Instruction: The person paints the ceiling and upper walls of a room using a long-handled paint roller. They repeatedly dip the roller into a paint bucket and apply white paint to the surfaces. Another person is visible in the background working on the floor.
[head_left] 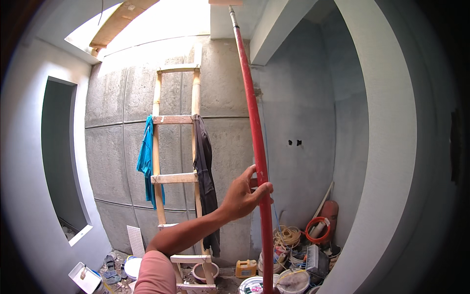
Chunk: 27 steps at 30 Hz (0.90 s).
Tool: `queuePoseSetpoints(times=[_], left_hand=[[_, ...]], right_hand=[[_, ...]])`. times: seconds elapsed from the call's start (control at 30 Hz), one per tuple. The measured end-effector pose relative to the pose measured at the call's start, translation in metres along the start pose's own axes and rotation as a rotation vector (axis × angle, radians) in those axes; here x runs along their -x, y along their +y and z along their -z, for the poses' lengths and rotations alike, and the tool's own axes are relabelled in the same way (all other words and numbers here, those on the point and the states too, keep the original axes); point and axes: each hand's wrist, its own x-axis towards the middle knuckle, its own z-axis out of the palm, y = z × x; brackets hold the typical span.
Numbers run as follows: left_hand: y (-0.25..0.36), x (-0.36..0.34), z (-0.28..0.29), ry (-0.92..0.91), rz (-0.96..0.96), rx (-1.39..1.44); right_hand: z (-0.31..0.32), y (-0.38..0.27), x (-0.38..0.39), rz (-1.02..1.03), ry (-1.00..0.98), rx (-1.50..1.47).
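Note:
A long red pole rises from the lower edge almost to the top, leaning slightly left. My left hand is closed around its middle, thumb and fingers wrapped on the shaft. At the pole's upper end, a pale metal tip meets a flat orange-brown piece by the overhead beam, cut off by the frame. Only a sliver of what seems my right hand shows beside the pole at the bottom edge; its fingers cannot be made out.
A wooden ladder leans on the concrete panel wall, with a blue shirt and dark garment hanging from it. Buckets, a yellow jug and a hose coil crowd the floor. A white column stands right.

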Motion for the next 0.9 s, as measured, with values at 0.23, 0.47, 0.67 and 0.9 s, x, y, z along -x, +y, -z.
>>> queuePoseSetpoints(times=[0.23, 0.47, 0.67, 0.9], left_hand=[[0.009, 0.038, -0.015, -0.107, 0.028, -0.091], [0.019, 0.048, -0.019, -0.156, 0.092, -0.027], [0.021, 0.032, -0.011, -0.110, 0.069, 0.026], [0.021, 0.034, -0.015, -0.086, -0.010, -0.070]], right_hand=[[0.006, 0.048, 0.037, -0.033, -0.043, -0.001], [0.004, 0.046, 0.058, 0.068, -0.060, 0.141], [-0.016, 0.078, 0.043, -0.166, 0.042, -0.359], [-0.016, 0.106, 0.043, -0.281, 0.000, -0.393]])
